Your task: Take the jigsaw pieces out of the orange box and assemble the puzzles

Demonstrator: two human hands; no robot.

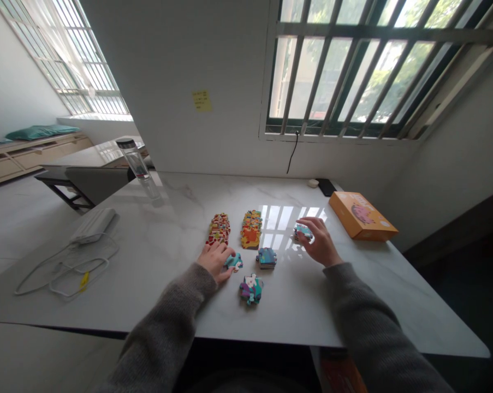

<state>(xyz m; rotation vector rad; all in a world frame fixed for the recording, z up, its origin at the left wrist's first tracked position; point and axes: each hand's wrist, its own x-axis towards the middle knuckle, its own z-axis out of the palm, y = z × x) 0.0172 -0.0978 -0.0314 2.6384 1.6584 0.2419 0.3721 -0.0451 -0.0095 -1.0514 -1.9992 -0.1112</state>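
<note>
Tabletop (168, 316) white, marble-veined. Left hand (216, 261): fingers curved over a teal jigsaw piece (235, 262), in contact; whether they pinch it cannot be told. Right hand (320, 243): thumb and fingers bent about a right-side jigsaw stack (303, 231); closure on it cannot be told. Between the hands stands a blue-topped jigsaw stack (266, 258); nearer lies a purple-and-teal jigsaw pile (251, 290). Farther off, a red jigsaw row (219, 229) lies left of an orange jigsaw row (251, 229). Orange box (363, 215) noted right of the right hand, apart from it
</note>
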